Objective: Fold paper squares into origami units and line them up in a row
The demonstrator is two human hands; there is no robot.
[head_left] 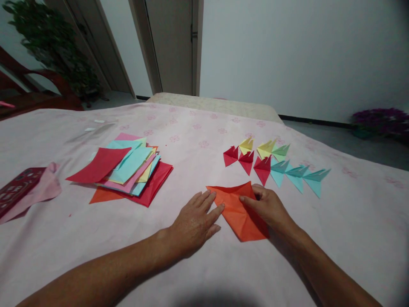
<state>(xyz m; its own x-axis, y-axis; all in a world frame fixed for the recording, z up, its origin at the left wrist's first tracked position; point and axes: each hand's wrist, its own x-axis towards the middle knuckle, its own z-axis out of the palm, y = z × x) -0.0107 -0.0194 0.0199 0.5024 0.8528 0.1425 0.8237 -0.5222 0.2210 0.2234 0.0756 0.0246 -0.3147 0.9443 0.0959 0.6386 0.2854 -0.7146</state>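
An orange sheet of paper (pixel 244 217), creased and partly folded, lies on the pink cloth in front of me. My left hand (pixel 194 219) rests flat at its left edge, fingers stretched out, with fingertips touching the paper's upper left side. At the right edge, my right hand (pixel 270 209) pinches the paper, thumb on top and the other fingers behind it. Just beyond stand folded paper shapes in rows: red ones (pixel 246 162), yellow ones (pixel 266 149), a green one (pixel 281 152) and light blue ones (pixel 297 175).
A loose stack of coloured paper sheets (pixel 131 166) lies to the left. Farther left are a dark red printed packet (pixel 19 187) and a crumpled pink cloth or wrapper (pixel 41 194). The floral tablecloth (pixel 191 273) covers the table. Clear plastic (pixel 92 132) lies toward the back left.
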